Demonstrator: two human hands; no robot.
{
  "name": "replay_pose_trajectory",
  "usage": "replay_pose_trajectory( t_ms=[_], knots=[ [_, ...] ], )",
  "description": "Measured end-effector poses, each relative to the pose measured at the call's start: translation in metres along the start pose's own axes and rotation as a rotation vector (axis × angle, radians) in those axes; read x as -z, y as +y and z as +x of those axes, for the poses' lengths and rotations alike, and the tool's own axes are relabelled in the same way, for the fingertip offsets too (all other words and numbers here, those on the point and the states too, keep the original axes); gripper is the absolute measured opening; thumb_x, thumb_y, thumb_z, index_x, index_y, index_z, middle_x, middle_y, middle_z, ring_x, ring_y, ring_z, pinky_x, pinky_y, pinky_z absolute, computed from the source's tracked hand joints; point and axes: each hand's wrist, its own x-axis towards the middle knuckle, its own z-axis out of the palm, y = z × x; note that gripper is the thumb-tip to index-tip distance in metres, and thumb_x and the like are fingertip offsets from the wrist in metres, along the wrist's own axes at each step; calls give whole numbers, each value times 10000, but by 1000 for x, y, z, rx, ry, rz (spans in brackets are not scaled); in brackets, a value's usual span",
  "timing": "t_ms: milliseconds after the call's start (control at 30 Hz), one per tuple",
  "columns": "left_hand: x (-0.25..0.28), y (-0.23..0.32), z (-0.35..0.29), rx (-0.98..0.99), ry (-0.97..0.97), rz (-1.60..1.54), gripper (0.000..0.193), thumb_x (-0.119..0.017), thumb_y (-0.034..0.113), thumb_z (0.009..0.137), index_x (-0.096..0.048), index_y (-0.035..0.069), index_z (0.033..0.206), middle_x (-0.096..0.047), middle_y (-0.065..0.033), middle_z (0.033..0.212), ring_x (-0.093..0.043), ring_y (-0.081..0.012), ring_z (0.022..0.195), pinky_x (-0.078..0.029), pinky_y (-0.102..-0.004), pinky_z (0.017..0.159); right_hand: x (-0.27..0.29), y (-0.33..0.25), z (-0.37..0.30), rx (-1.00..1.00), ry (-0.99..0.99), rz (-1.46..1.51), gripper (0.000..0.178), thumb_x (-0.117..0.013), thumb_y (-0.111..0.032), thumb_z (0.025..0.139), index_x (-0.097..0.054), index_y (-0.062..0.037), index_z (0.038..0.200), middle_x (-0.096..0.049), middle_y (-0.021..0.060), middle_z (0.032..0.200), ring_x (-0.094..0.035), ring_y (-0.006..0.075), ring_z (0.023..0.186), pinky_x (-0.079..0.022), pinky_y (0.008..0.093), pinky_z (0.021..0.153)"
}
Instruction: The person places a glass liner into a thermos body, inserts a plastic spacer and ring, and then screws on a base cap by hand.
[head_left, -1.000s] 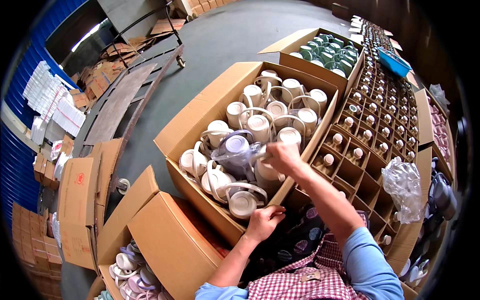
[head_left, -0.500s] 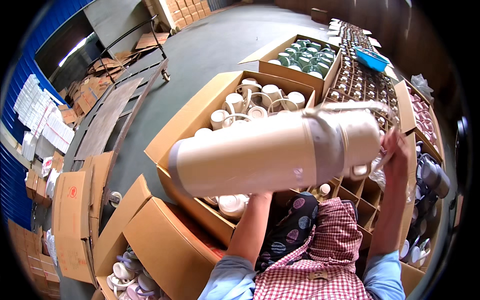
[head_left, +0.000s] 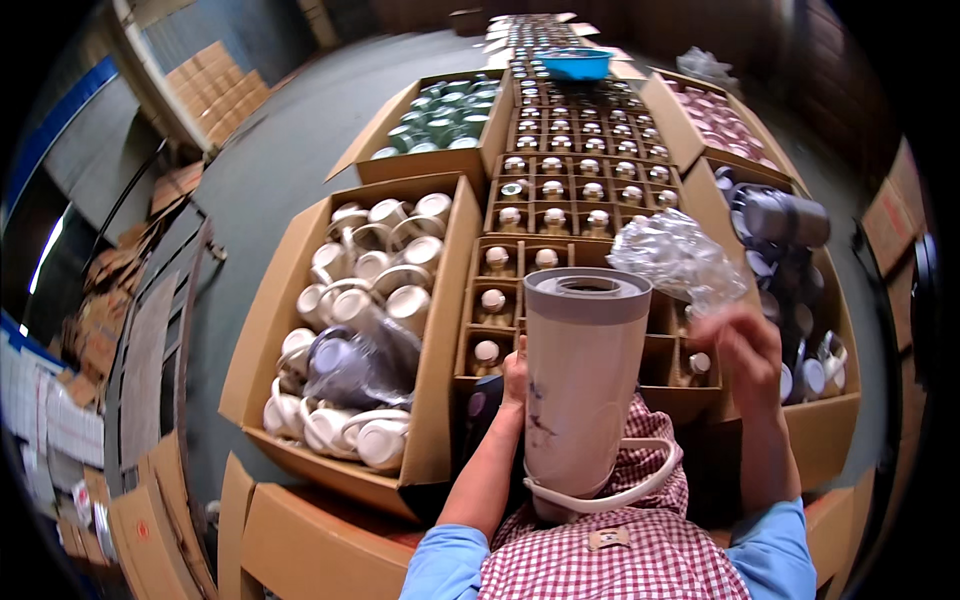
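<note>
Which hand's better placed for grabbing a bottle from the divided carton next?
Probably the right hand: blurred but apparently empty, it hovers near a bottle in the divided carton. The left hand is against the side of the flask body, its fingers mostly hidden.

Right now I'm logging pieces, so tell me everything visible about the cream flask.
The cream flask is a tall, smooth, plastic-looking cylinder with a grey ring at its upper end around a round opening, a purplish print on its side and a pale handle looping near its lower end. It is nearly upright, apparently bottom up, before the checked apron. The left hand touches its left side; the right hand, blurred, is clear of it.
</note>
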Motion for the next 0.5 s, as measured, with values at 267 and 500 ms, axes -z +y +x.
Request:
replay_pose_trajectory(
  t_ms=[267, 500],
  knots=[
    [31, 53, 32, 45, -139, -217, 557, -399, 471, 958, -481, 36, 1296, -548, -162, 1248, -568, -268, 1095, -468, -386, 943, -61, 8, 122, 92, -238, -766, 493, -453, -506, 903, -727, -96, 922, -655, 160, 753, -642, 308, 732, -492, 388, 690],
    [62, 148, 56, -319, -161, -941, 940, -262, 783, 825, -407, 51, 1396, -366, -198, 1449, -316, -294, 1364, -200, -450, 1132, -84, 22, 152, 390, -431, -368, 488, -505, -499, 863, -730, -69, 909, -674, 156, 825, -652, 298, 822, -506, 363, 754]
  ],
)
